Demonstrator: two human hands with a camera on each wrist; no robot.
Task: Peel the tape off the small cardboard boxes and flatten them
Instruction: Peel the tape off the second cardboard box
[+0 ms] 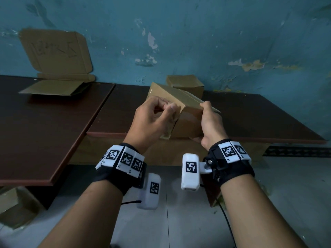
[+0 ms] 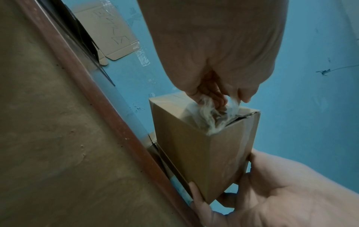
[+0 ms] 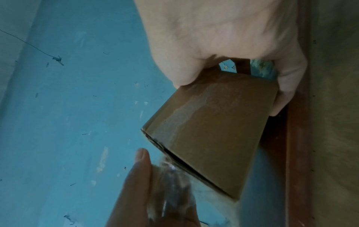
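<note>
A small brown cardboard box (image 1: pixel 189 122) is held in the air over the front edge of the table, tilted with one end toward me. My left hand (image 1: pixel 168 106) pinches crumpled clear tape (image 2: pixel 211 118) at the box's left end, where the flap seam gapes a little. A loose strip of tape (image 1: pixel 166 135) hangs below that hand. My right hand (image 1: pixel 206 120) grips the box's right end, thumb on top and fingers underneath. In the right wrist view a glossy tape band runs across the box (image 3: pixel 209 135) toward the left hand's thumb (image 3: pixel 139 169).
A second small closed box (image 1: pixel 185 85) stands behind, against the blue wall. Flattened cardboard (image 1: pixel 53 87) lies at the back left, and a cardboard sheet (image 1: pixel 55 51) leans on the wall above it. Two dark brown tabletops (image 1: pixel 250 113) meet at the middle. Another box (image 1: pixel 16 206) sits on the floor, lower left.
</note>
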